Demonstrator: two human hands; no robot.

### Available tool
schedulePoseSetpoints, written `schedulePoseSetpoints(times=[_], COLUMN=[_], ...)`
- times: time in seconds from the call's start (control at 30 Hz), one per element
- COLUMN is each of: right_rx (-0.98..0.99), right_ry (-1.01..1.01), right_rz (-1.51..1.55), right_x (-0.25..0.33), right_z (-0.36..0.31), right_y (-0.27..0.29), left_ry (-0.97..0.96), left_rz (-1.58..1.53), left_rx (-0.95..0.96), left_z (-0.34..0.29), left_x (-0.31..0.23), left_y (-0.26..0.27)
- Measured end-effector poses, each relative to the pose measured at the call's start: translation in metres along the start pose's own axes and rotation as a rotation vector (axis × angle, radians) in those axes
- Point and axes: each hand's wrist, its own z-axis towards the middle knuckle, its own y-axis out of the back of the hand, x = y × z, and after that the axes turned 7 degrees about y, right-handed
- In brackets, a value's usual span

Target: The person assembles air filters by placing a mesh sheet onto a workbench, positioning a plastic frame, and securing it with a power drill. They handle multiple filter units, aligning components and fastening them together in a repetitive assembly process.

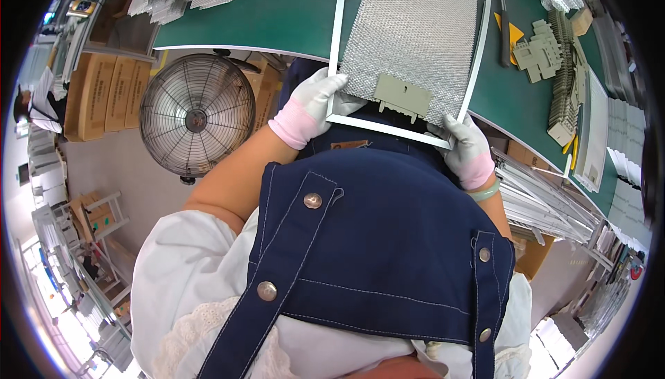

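A white rectangular frame (337, 25) reaches over the near edge of the green table toward me. My left hand (317, 102), in a white glove with a pink cuff, grips its near left corner. At the near right corner my right hand (465, 145), gloved the same way, is closed on the frame too. Inside the frame lies a silvery metal mesh sheet (415, 25), its near end short of the frame's near bar. A beige plastic clip piece (402, 96) with small prongs rests on the mesh near that bar, touched by neither hand.
Mesh sheets are stacked at the table's (277, 12) far left. On the right lie a hammer (505, 29), loose beige plastic pieces (539, 52) and a long row of them (562, 81). A black floor fan (197, 114) stands left, beside cardboard boxes (104, 95).
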Motion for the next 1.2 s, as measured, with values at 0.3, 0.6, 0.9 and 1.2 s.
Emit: schedulePoseSetpoints(times=[0.3,0.6,0.9,1.2], right_rx=[0.129,0.073,-0.221,-0.273], right_ry=[0.301,0.043,0.119,0.057], right_rz=[-0.576,-0.062,0.192,0.292], right_x=[-0.019,-0.001,-0.014,-0.011], right_z=[0.008,0.003,0.003,0.006], right_y=[0.030,0.001,-0.010,-0.017], left_ry=[0.105,0.021,0.120,0.032], left_rz=[0.786,0.053,0.111,0.126], left_rx=[-0.044,0.159,-0.012,-0.204], left_z=[-0.007,0.000,-0.001,-0.009], left_x=[-0.027,-0.001,-0.005,0.007], left_y=[0.018,0.008,-0.007,-0.019])
